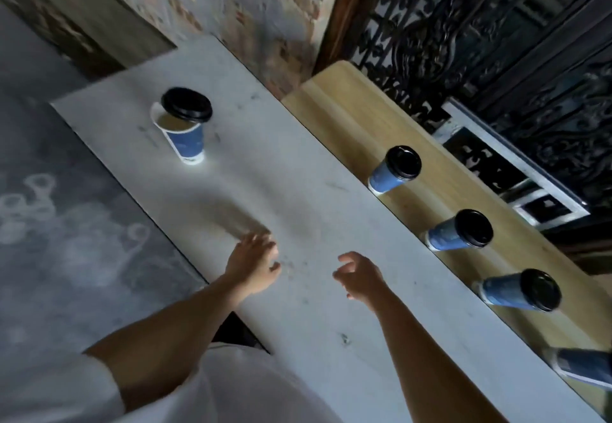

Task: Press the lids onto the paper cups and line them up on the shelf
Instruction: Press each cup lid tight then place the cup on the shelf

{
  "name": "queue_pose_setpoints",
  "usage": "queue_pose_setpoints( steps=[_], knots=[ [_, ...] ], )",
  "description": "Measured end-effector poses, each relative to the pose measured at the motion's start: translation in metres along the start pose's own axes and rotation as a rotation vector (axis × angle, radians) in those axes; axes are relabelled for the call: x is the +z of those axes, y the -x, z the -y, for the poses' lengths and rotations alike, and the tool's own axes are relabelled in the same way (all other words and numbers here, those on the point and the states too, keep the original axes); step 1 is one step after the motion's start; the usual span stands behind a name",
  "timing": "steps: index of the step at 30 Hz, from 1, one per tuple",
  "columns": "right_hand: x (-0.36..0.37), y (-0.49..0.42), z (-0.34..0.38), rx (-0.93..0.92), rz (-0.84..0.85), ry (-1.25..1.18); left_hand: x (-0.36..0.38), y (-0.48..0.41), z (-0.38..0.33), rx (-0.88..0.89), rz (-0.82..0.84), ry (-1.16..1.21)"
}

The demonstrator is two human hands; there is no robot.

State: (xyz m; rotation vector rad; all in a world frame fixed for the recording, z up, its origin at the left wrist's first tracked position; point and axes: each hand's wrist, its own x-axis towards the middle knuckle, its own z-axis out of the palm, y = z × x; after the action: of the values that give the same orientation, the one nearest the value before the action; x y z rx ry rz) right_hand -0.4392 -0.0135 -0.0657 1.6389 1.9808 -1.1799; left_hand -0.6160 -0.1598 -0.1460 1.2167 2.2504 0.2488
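Observation:
A blue paper cup [186, 142] stands on the white table [314, 224] at the far left, with a black lid [187, 104] lying loose and askew over its rim. On the wooden shelf [347, 108] to the right, several blue cups with black lids stand in a row: one at the far end [385, 177], one in the middle [445, 238], a nearer one [503, 291], and one cut off by the frame edge [583, 366]. My left hand [253, 265] and my right hand [359, 277] hover over the table with loosely curled fingers, holding nothing.
A patterned wall rises behind the table. Black ornate ironwork [496, 41] and a white frame [516, 171] stand beyond the shelf. The grey floor [49, 207] lies left of the table edge.

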Motion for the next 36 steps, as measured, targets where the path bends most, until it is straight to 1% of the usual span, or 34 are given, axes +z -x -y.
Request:
queue_pose_setpoints(
  steps=[1, 3, 5, 8, 11, 13, 14, 16, 17, 18, 20, 22, 23, 24, 26, 29, 31, 36],
  knots=[
    [0.009, 0.001, 0.010, -0.022, 0.036, 0.026, -0.015, 0.005, 0.011, -0.044, 0.024, -0.030],
    [0.028, 0.002, 0.035, -0.079, 0.097, 0.066, -0.043, 0.015, 0.034, -0.186, 0.087, -0.074],
    [0.046, 0.003, 0.066, -0.144, 0.148, 0.082, -0.067, 0.027, 0.060, -0.292, 0.131, -0.039],
    [0.070, 0.006, 0.111, -0.237, 0.203, 0.095, -0.098, 0.041, 0.104, -0.402, 0.082, 0.124],
    [0.083, 0.003, 0.153, -0.287, 0.220, 0.045, -0.130, 0.038, 0.148, -0.493, -0.003, 0.276],
    [0.083, -0.003, 0.182, -0.271, 0.207, -0.033, -0.157, 0.023, 0.175, -0.535, -0.063, 0.381],
    [0.079, -0.007, 0.198, -0.223, 0.196, -0.127, -0.171, 0.012, 0.187, -0.542, -0.093, 0.440],
    [0.068, -0.009, 0.232, -0.044, 0.229, -0.400, -0.200, -0.009, 0.206, -0.531, -0.105, 0.583],
    [0.064, -0.011, 0.247, 0.023, 0.215, -0.490, -0.215, -0.019, 0.214, -0.530, -0.102, 0.629],
    [0.061, -0.017, 0.263, 0.037, 0.158, -0.514, -0.227, -0.030, 0.225, -0.508, -0.102, 0.660],
    [0.055, -0.028, 0.291, -0.014, 0.032, -0.494, -0.246, -0.053, 0.242, -0.356, -0.097, 0.635],
    [0.053, -0.035, 0.321, -0.091, -0.044, -0.506, -0.259, -0.070, 0.250, -0.178, -0.042, 0.571],
    [0.053, -0.036, 0.335, -0.131, -0.068, -0.496, -0.263, -0.075, 0.250, -0.115, 0.007, 0.594],
    [0.055, -0.035, 0.346, -0.174, -0.090, -0.457, -0.265, -0.080, 0.249, -0.069, 0.052, 0.633],
    [0.063, -0.031, 0.363, -0.288, -0.117, -0.305, -0.267, -0.090, 0.243, 0.033, 0.122, 0.669],
    [0.083, -0.028, 0.378, -0.399, -0.122, -0.035, -0.264, -0.107, 0.232, 0.198, 0.160, 0.700],
    [0.094, -0.027, 0.386, -0.410, -0.127, 0.039, -0.260, -0.116, 0.227, 0.238, 0.138, 0.711],
    [0.110, -0.024, 0.399, -0.359, -0.208, 0.076, -0.253, -0.122, 0.225, 0.229, 0.138, 0.677]
  ],
)
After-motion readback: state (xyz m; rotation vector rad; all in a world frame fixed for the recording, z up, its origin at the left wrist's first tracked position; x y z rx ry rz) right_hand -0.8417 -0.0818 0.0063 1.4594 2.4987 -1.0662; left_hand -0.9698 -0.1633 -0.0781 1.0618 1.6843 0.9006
